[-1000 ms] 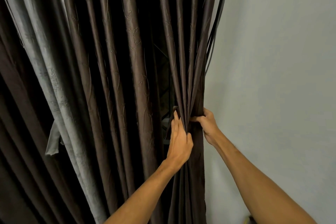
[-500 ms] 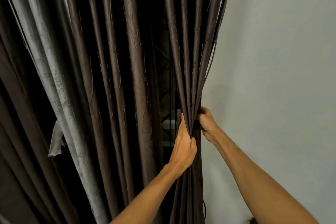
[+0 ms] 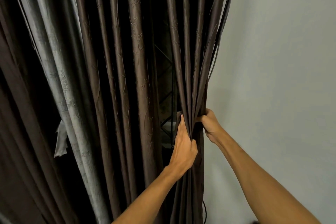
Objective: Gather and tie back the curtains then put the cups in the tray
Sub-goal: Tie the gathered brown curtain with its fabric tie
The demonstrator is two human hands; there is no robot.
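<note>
Both of your grips hold the brown curtain [image 3: 138, 82]. Your left grip [image 3: 183, 145] pinches a few pleats between the thumb and long fingers (the fingertips slip behind the cloth). Your right grip [image 3: 211, 125], just beside it, curls round the bunched edge next to the pale wall [image 3: 281, 78]. Above your grips the gathered folds fan out upward; below them they hang in a narrow bundle. Left of your left grip, a dark gap [image 3: 166, 96] shows window bars. Farther left hangs a grey curtain [image 3: 60, 82], with a loose grey strip [image 3: 61, 140] dangling beside it.
</note>
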